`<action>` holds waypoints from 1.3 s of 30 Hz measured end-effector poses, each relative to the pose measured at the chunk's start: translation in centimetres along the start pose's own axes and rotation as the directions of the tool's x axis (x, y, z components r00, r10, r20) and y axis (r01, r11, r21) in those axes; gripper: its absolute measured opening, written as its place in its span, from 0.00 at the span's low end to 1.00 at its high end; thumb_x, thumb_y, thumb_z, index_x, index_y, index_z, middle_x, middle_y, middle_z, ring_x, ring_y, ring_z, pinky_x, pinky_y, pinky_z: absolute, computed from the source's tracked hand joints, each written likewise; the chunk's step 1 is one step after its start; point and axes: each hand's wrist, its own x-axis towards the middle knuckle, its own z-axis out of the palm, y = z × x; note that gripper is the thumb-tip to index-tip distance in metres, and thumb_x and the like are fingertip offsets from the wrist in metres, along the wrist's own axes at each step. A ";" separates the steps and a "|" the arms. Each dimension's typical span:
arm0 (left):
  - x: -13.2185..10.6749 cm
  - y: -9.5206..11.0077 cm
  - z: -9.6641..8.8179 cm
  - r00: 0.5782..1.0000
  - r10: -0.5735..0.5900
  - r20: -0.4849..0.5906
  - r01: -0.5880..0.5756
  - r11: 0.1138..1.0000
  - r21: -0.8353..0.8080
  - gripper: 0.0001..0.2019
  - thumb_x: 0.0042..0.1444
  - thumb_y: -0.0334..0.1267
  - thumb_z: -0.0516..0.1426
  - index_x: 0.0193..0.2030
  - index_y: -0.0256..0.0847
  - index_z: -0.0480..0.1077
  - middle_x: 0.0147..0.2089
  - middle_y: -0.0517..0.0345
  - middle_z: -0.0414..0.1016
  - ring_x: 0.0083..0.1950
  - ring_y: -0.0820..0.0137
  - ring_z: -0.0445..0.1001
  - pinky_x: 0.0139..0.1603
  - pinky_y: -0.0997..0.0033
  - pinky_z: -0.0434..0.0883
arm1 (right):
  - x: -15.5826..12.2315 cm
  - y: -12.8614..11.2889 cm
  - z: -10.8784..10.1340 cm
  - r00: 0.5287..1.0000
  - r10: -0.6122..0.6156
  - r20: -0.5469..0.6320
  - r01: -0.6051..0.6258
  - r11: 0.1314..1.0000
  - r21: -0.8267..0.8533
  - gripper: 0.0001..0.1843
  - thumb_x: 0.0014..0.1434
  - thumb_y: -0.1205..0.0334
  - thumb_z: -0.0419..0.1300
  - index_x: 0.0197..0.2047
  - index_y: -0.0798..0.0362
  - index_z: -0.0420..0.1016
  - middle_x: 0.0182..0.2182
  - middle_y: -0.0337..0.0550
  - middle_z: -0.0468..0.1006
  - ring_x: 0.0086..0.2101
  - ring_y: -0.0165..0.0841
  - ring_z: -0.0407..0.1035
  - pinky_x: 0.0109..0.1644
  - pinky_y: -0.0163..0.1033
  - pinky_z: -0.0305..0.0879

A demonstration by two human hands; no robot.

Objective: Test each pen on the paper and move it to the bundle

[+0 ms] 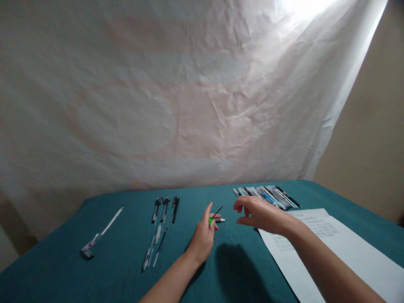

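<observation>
My left hand (203, 235) hovers over the middle of the teal table (126, 269), fingers pinched round a small pen part with a green piece and a thin dark refill (217, 212) sticking up from it. My right hand (259, 214) is just to its right, fingers curled and slightly apart, with nothing visible in them. A row of several pens (268, 195) lies beyond my right hand.
Three dark pens (166, 208) lie at the back left of centre, with a few taken-apart pen pieces (154, 248) in front of them. A white strip with a clip (97, 235) lies far left. A printed paper sheet (331, 248) lies on the right. A wrinkled white cloth hangs behind.
</observation>
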 end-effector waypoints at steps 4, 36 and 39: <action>0.1 0.3 -0.2 0.999 0.015 -0.042 -0.015 1.000 0.000 0.24 0.61 0.38 0.44 0.63 0.40 0.44 0.45 0.51 0.68 0.31 0.74 0.65 0.39 0.69 0.65 | 0.5 1.4 3.0 0.973 0.004 0.233 0.007 0.999 -0.048 0.14 0.42 0.66 0.64 0.36 0.51 0.76 0.32 0.41 0.77 0.32 0.33 0.70 0.33 0.32 0.59; -1.2 3.0 0.9 0.998 -0.028 0.060 0.036 0.989 -0.144 0.11 0.61 0.46 0.44 0.42 0.40 0.58 0.39 0.56 0.70 0.24 0.77 0.63 0.29 0.74 0.63 | 2.5 0.0 2.8 0.858 0.290 -0.424 0.150 0.648 0.747 0.17 0.50 0.50 0.59 0.36 0.55 0.75 0.28 0.41 0.75 0.29 0.30 0.67 0.33 0.35 0.63; -1.2 3.2 0.8 0.997 -0.023 0.072 0.033 0.989 -0.145 0.11 0.60 0.46 0.45 0.41 0.40 0.58 0.39 0.56 0.69 0.24 0.77 0.63 0.29 0.74 0.63 | 2.5 0.0 2.9 0.855 0.270 -0.443 0.143 0.698 0.701 0.17 0.51 0.50 0.58 0.35 0.55 0.75 0.28 0.42 0.76 0.30 0.32 0.67 0.33 0.35 0.64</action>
